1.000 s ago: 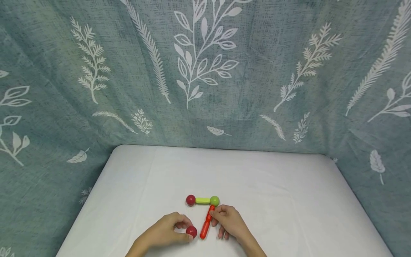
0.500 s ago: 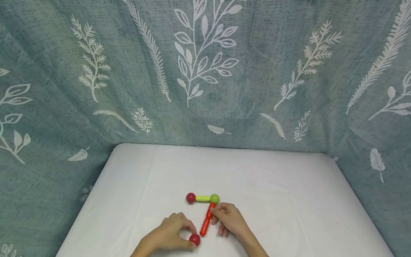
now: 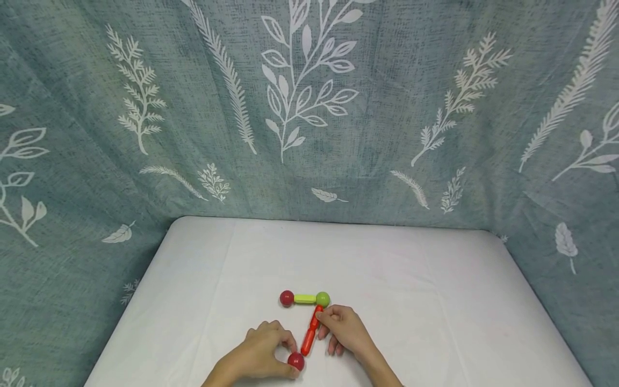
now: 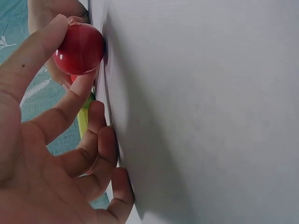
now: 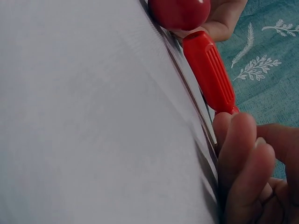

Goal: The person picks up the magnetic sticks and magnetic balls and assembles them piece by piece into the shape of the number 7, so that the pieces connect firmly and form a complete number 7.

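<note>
Between thumb and index finger, my left hand (image 3: 263, 352) pinches a glossy red ball (image 3: 296, 361) on the table, at the near end of two red rods set end to end. In the right wrist view the ball (image 5: 180, 11) meets the tip of the near red rod (image 5: 209, 70), or nearly so. My right hand (image 3: 345, 330) pinches the far red rod (image 3: 316, 317) close to its upper end. That end touches a green ball (image 3: 322, 299). From the green ball a yellow-green rod (image 3: 305, 299) runs left to another red ball (image 3: 287, 298).
A white cloth covers the table (image 3: 411, 290), with its far corners rounded. Behind and on both sides hangs a green-grey curtain (image 3: 193, 107) with white leaf prints.
My left hand has carried the red ball toward the near side and slightly right, up to the near end of the red rods. My right hand keeps its grip almost in place.
</note>
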Motion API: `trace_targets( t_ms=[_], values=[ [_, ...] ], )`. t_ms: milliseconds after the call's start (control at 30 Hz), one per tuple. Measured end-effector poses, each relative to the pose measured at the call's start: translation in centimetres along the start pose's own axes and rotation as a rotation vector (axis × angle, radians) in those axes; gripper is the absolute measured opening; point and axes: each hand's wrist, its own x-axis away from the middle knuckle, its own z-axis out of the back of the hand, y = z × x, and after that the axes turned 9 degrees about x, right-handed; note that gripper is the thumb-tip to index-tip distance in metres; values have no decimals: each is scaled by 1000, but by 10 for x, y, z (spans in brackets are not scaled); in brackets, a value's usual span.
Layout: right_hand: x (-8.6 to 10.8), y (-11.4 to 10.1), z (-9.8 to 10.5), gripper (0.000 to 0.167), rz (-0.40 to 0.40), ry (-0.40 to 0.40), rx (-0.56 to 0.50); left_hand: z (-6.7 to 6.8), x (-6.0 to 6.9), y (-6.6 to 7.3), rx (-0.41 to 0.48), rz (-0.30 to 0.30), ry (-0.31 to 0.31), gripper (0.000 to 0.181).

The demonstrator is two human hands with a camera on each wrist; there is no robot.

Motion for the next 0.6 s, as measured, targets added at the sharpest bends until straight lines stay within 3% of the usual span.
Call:
trace_targets(
  t_ms=[600],
  values=[
    [1,0,0,30,0,-1,-12,-2,-4,2,-37,-1,6,33]
  ],
)
